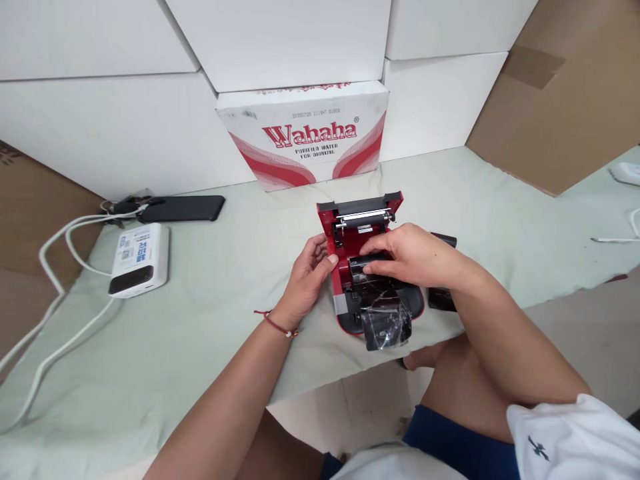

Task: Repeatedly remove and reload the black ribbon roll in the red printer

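Note:
A red-and-black label printer (342, 301) stands on the cloth in front of me, its lid (361, 212) raised and a roller showing under the lid's edge. My left hand (313, 270) grips the printer's left side, thumb on the red rim. Inside the body sits a roll of black ribbon (357, 267), and my right hand (407, 257) has thumb and fingers closed around it. A creased, glossy length of black film (386, 320) hangs from the roll over the printer's front edge. Beside the printer, partly behind my right wrist, lies a black object (443, 299) I cannot make out.
A Wahaha water carton (320, 137) stands behind the printer, before stacked white boxes (280, 40). To the left are a white power bank (143, 257), a black phone (185, 208) and white cables (55, 267). A brown cardboard box (560, 100) stands at right.

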Demonstrator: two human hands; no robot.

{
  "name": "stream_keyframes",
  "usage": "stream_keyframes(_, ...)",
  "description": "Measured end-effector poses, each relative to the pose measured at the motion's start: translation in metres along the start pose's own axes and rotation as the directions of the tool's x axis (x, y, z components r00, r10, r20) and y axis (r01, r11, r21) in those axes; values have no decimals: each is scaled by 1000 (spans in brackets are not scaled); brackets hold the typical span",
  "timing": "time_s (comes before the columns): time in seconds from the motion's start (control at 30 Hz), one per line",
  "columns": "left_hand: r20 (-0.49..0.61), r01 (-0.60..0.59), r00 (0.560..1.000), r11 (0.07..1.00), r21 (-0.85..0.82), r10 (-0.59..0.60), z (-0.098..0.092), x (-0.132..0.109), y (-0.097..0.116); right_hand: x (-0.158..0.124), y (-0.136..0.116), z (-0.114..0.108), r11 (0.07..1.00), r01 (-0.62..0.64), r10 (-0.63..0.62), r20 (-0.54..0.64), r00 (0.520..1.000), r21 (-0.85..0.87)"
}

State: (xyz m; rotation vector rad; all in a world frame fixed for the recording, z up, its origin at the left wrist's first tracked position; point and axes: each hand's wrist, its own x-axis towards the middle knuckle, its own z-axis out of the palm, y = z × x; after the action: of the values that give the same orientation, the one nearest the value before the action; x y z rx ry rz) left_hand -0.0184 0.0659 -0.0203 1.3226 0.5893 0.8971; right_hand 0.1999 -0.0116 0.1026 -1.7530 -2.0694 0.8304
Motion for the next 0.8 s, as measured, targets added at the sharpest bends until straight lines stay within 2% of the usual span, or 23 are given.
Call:
stream_keyframes(0.1,-1,5,1000,1000,-15,-5,0,0,0,1,-3,-1,995,3,1,35,999,-102)
stream_keyframes(0.2,-8,12,1000,1000,-6,-12,-1,0,-2,-1,-8,-6,987,40,-22,116,993,-153)
stream_keyframes(0.27,-9,12,1000,1000,7,-12,-2,0,-3,-3,-9,-9,985,85,-61,163,985,-148)
stream_keyframes(0.4,-4,1,1000,1000,29,-1,-3,1,-3,-7,-6,-12,982,133,-107,184,977,-134)
stream_keyframes(0.5,-13,6,1000,1000,19,-6,-2,0,-1,-9,-2,-13,986,163,-153,202,967,-36)
stream_keyframes(0.57,-11,15,1000,1000,7,-14,-1,0,0,-11,-1,-12,979,194,-200,103,974,63)
stream_keyframes(0.63,-6,11,1000,1000,-1,-11,-1,0,0,-13,-2,-9,964,234,-218,-125,968,129)
stream_keyframes(0.67,-2,6,1000,1000,-5,-6,-2,-1,0,-13,-4,-7,957,252,-210,-257,943,142)
stream_keyframes(0.73,2,0,1000,1000,-8,0,-3,-1,-2,-14,-7,-2,954,274,-184,-486,854,119)
stream_keyframes(0.8,4,1,1000,1000,-3,-1,-4,-1,-3,-13,-9,1,967,250,-157,-648,745,53)
